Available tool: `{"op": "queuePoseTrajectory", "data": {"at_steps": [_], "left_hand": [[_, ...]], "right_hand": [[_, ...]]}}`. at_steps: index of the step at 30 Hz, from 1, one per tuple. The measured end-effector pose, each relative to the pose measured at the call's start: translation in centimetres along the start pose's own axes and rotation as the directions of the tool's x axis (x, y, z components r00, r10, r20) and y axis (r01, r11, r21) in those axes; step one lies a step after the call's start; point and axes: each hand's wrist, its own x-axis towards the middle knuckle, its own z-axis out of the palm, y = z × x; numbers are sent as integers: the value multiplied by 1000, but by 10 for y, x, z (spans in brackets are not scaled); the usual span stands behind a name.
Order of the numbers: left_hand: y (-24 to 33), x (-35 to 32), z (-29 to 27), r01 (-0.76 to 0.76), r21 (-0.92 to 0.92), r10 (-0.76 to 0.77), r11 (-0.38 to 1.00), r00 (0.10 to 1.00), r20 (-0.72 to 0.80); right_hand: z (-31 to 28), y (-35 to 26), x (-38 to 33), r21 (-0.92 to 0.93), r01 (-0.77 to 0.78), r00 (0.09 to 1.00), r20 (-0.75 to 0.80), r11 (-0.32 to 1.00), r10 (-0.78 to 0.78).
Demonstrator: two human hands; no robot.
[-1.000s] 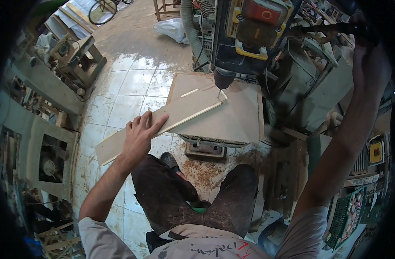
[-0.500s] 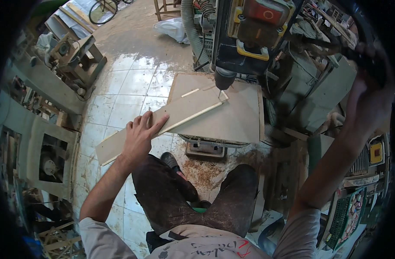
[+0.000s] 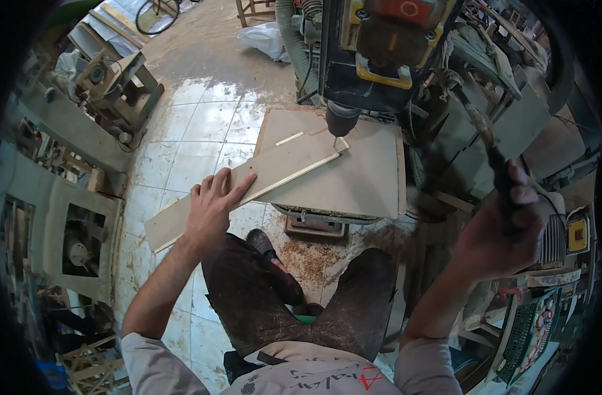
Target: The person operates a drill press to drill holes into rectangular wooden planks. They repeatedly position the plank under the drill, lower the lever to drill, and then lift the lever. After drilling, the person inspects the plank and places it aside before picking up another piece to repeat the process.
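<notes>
My left hand (image 3: 212,209) lies across a long flat wooden board (image 3: 284,163); its thumb rests on top and its fingers reach the far edge. Light-coloured strips run along the board's edges. The board slants over the drill press table panel (image 3: 373,178), its near-left end sticking out past the panel. Above its far end, the drill chuck (image 3: 342,120) holds a thin bit with its tip at the board's surface; whether it has entered the wood cannot be seen. At the right, my right hand (image 3: 505,230) is closed round the dark feed lever (image 3: 486,135) of the press.
The drill press head (image 3: 386,59) with a red and yellow switch box overhangs the panel. Sawdust (image 3: 311,263) covers the floor below. Wood offcuts and sheets (image 3: 505,145) crowd the right side; machines (image 3: 77,237) stand at the left. A green crate (image 3: 524,336) sits lower right.
My right hand has pulled the lever down and toward me from the upper right. The chuck seems slightly lower in relation to the press head. My left hand and the board stay almost in place.
</notes>
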Motion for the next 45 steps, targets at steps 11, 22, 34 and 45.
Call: {"op": "queuePoseTrajectory", "data": {"at_steps": [11, 22, 34, 45], "left_hand": [[-1, -1, 1, 5, 3, -5, 1000, 1000, 2], [5, 1, 2, -20, -8, 20, 1000, 999, -28], [58, -19, -12, 93, -51, -85, 994, 986, 146], [68, 16, -21, -90, -438, 149, 894, 984, 102]], "right_hand": [[-6, 10, 2, -1, 75, 995, 72, 997, -75], [89, 22, 180, -744, 207, 955, 13, 635, -297], [94, -14, -256, -263, -945, 16, 553, 192, 833], [38, -57, -220, -149, -988, -84, 354, -33, 932]]}}
